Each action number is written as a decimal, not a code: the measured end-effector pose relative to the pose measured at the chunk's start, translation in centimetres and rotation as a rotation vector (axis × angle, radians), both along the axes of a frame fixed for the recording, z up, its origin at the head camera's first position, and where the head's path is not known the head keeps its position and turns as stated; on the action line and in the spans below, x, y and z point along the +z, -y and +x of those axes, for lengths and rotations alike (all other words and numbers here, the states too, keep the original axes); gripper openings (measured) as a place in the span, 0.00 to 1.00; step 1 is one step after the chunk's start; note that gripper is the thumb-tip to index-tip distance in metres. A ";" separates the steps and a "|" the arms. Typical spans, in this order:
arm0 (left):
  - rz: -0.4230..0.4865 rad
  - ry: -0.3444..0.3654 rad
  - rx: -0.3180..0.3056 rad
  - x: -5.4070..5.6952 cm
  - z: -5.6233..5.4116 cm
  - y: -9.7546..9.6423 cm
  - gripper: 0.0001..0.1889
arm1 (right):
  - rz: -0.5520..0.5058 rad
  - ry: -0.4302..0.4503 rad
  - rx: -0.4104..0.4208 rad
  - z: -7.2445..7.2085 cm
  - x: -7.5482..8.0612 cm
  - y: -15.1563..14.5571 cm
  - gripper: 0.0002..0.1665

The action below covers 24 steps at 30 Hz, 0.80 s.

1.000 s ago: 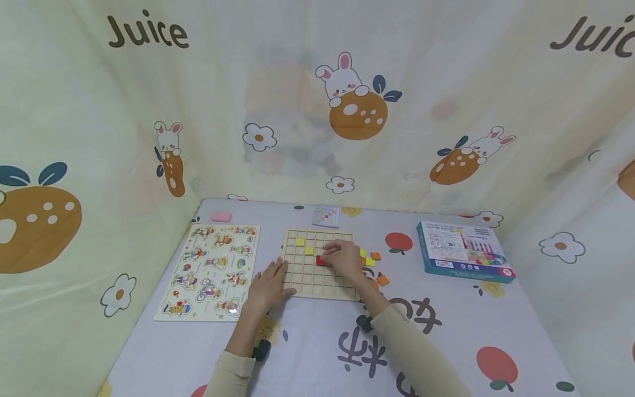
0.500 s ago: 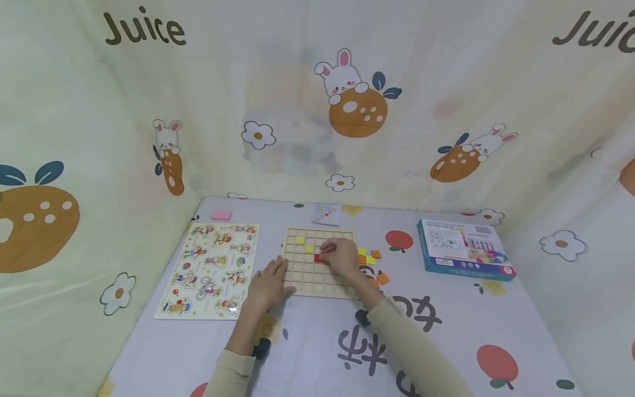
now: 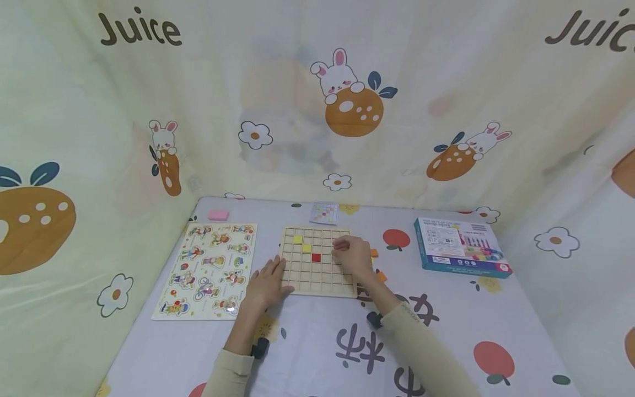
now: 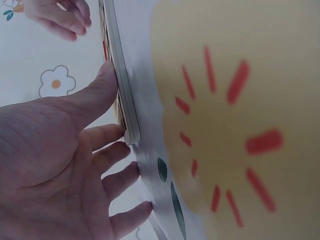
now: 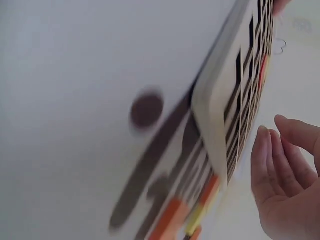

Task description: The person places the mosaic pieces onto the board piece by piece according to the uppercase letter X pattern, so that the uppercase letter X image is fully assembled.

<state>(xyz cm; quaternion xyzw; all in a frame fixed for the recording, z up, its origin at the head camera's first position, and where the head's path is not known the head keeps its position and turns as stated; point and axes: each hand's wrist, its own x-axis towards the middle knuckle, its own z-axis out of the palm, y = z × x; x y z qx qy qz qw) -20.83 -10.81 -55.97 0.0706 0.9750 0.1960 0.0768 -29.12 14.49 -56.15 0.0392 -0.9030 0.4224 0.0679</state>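
Rabbit-printed curtain [image 3: 292, 33] backs the tabletop [image 3: 297, 353], where a gridded wooden board [image 3: 322, 273] carries one red tile [image 3: 316, 257] and two yellow tiles [image 3: 297, 240]. At the board's left edge rests the left hand [image 3: 265, 284], its grip relaxed, fingers extended; the right hand [image 3: 354, 256] hovers over the board's right side, its grip loosely curled and free.

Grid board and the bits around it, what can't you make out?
Head view: the right hand hides some squares of the grid board and part of the loose tiles.
Head view: the small card is too small to read.
Right wrist view: the nearest orange tile is blurred and cut off by the bottom edge.
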 end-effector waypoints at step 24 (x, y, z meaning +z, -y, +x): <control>-0.031 -0.011 -0.005 -0.4 0.0 -0.1 0.44 | 0.169 0.213 -0.140 0.7 -0.8 -8.7 0.17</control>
